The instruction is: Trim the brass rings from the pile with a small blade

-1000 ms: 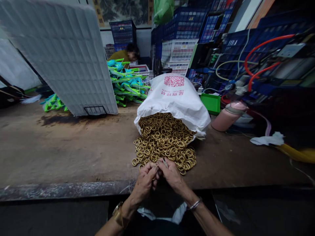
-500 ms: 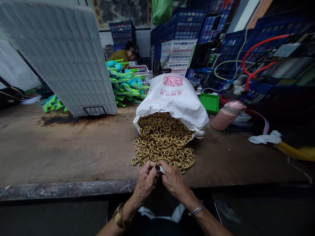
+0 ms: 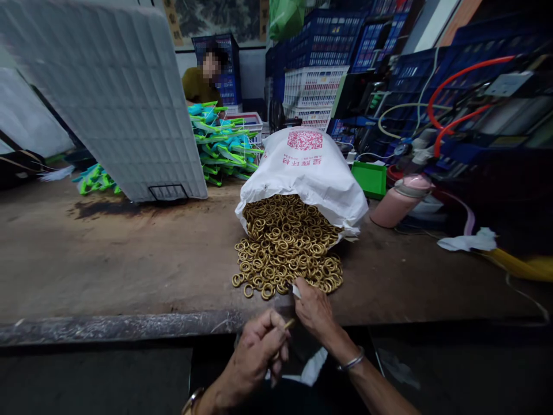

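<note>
My left hand (image 3: 259, 349) is closed over the table's front edge, pinching a gold-coloured ring (image 3: 289, 324) seen edge-on. Forward and to the right, my right hand (image 3: 314, 309) is shut on a small white piece (image 3: 296, 291) with a dark end; its kind is not clear. That hand's fingertips are at the near edge of a pile of gold-coloured rings (image 3: 280, 253). The rings spill from the open mouth of a white sack (image 3: 319, 173) with red print, lying on its side. My fingers partly hide both held things.
On the wooden table (image 3: 108, 265), a tall grey quilted panel (image 3: 116, 109) stands left, with green and blue plastic pieces (image 3: 224, 144) behind. To the right are a green tray (image 3: 368, 179), a pink bottle (image 3: 400, 202) and red hoses (image 3: 449, 86). A co-worker (image 3: 201, 80) sits behind.
My hands were together at the pile and are now apart. The left has come back towards me with the ring; the right has shifted slightly right and forward. The co-worker's head has risen.
</note>
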Action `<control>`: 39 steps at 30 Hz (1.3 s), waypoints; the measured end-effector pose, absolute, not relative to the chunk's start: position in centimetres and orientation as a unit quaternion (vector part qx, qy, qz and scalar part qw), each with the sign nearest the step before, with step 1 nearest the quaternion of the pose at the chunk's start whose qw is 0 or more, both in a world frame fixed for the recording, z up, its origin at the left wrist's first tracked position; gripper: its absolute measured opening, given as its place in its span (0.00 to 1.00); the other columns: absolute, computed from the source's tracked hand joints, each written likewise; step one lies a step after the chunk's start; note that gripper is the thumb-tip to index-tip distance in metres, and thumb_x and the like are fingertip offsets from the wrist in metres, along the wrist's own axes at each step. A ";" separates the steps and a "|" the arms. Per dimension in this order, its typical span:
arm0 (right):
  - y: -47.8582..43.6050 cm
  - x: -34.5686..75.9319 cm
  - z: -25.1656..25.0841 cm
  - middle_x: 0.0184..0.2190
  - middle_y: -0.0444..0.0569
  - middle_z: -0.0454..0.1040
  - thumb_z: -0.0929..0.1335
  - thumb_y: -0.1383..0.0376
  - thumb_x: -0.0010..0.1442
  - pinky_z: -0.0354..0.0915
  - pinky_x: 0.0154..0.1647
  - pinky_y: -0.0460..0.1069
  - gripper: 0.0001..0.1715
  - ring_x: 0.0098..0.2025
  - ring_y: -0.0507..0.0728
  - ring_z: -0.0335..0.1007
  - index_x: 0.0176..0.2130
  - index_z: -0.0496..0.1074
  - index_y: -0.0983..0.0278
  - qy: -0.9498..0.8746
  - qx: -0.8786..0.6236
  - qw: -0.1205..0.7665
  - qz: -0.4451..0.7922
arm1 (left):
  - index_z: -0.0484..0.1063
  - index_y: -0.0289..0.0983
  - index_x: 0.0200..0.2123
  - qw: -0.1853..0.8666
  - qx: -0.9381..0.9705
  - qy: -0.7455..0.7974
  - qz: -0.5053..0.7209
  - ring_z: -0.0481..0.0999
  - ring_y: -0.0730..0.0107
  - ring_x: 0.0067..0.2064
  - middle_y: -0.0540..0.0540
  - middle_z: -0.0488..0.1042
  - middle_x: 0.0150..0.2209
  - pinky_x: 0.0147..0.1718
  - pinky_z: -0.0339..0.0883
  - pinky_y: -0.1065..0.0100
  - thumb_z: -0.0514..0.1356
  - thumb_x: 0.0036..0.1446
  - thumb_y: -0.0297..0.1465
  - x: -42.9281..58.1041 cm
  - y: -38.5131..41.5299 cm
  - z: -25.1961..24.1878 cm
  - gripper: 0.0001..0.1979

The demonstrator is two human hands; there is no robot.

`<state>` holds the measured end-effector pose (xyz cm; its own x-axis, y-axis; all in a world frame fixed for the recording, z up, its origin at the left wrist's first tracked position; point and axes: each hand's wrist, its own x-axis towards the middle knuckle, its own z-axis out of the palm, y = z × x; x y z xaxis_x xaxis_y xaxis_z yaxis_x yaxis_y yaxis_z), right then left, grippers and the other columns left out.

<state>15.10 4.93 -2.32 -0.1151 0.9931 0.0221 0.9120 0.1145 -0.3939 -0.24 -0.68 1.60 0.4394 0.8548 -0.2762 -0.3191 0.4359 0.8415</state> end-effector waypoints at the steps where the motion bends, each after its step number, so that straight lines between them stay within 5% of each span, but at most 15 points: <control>1: 4.9 15.0 -2.5 0.20 0.44 0.66 0.58 0.77 0.46 0.45 0.25 0.46 0.14 0.23 0.52 0.60 0.32 0.64 0.64 -0.737 -0.644 0.153 0.138 | 0.60 0.37 0.28 0.782 0.330 0.354 0.393 0.56 0.84 0.13 0.55 0.65 0.19 0.09 0.51 0.80 0.56 0.53 0.39 -0.4 -0.7 1.5 0.12; 8: 4.6 12.6 -2.9 0.25 0.44 0.70 0.59 0.73 0.51 0.49 0.27 0.45 0.12 0.27 0.52 0.65 0.36 0.64 0.62 -0.745 -0.606 0.217 0.173 | 0.62 0.34 0.25 0.787 0.185 0.385 0.445 0.65 0.79 0.20 0.46 0.70 0.27 0.11 0.53 0.80 0.57 0.52 0.36 -2.2 0.5 0.6 0.12; 14: 5.0 11.0 -2.5 0.30 0.46 0.72 0.61 0.72 0.51 0.47 0.27 0.45 0.18 0.30 0.53 0.66 0.43 0.63 0.62 -0.778 -0.586 0.155 0.165 | 0.66 0.36 0.35 0.806 0.108 0.358 0.459 0.66 0.77 0.20 0.50 0.67 0.24 0.12 0.53 0.79 0.58 0.50 0.33 -3.3 0.8 -0.3 0.09; 21: 5.2 11.0 -2.7 0.24 0.45 0.70 0.59 0.75 0.49 0.46 0.25 0.46 0.14 0.25 0.51 0.62 0.35 0.66 0.62 -0.763 -0.603 0.170 0.157 | 0.64 0.33 0.22 0.786 0.078 0.366 0.492 0.67 0.78 0.23 0.49 0.67 0.24 0.14 0.55 0.80 0.62 0.45 0.33 -3.2 1.4 -1.1 0.11; 31: 5.5 11.7 -2.3 0.18 0.40 0.59 0.59 0.58 0.55 0.52 0.23 0.43 0.15 0.22 0.49 0.52 0.24 0.65 0.64 -0.588 -0.587 0.388 0.398 | 0.65 0.36 0.37 0.647 0.287 0.489 0.510 0.61 0.79 0.17 0.55 0.64 0.18 0.13 0.54 0.78 0.61 0.45 0.40 -0.7 2.6 -2.1 0.18; 35: 5.1 11.6 -1.6 0.16 0.38 0.56 0.61 0.57 0.53 0.51 0.21 0.43 0.16 0.21 0.48 0.50 0.20 0.62 0.64 -0.559 -0.566 0.382 0.470 | 0.68 0.35 0.32 0.607 0.340 0.533 0.481 0.56 0.81 0.16 0.57 0.61 0.16 0.15 0.53 0.77 0.60 0.46 0.41 0.0 2.8 -1.9 0.15; 39: 4.8 11.7 -1.6 0.16 0.38 0.56 0.60 0.56 0.54 0.51 0.22 0.44 0.18 0.21 0.48 0.51 0.19 0.59 0.63 -0.581 -0.565 0.357 0.465 | 0.70 0.35 0.23 0.565 0.394 0.514 0.511 0.62 0.77 0.22 0.52 0.66 0.20 0.24 0.58 0.75 0.59 0.49 0.36 0.2 2.8 -1.5 0.10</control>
<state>11.68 4.84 -1.60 -0.1069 0.9881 -0.1108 0.3244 -0.0707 -0.9433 0.15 2.82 -1.47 -0.0513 0.9826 -0.1785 -0.1720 0.1674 0.9708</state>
